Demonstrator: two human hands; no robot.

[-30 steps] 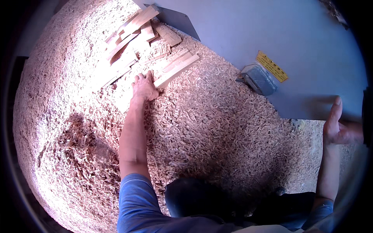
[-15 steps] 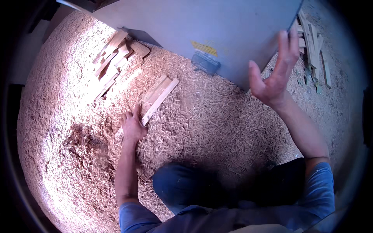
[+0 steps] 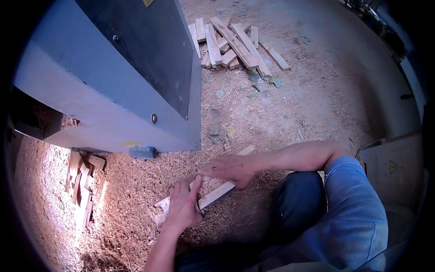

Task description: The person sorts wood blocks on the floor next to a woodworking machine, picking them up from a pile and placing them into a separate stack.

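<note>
Pale wooden strips (image 3: 216, 194) lie slantwise low over the shavings, with both my hands on them. My left hand (image 3: 183, 206) grips their left end, its fingers reaching over the wood. Farther right along the same strips, my right hand (image 3: 231, 170) is laid across them, fingers pointing left and curled over the far side. The two hands' fingertips nearly meet. Some wood shows between the hands and past my right hand; my palms hide the rest, and how many strips there are I cannot tell.
A large grey machine cabinet (image 3: 181, 129) stands ahead on the left, a small grey block (image 3: 142, 153) at its foot. Wood offcuts (image 3: 84, 181) are heaped at left, and more strips (image 3: 235, 45) are piled beyond. Shavings (image 3: 131, 195) cover the floor. A pale box (image 3: 392, 167) stands at right.
My view has swung to the right. My right hand has left the cabinet's edge and come down onto the strips. The left hand is still at their near end, and the strips have turned flatter.
</note>
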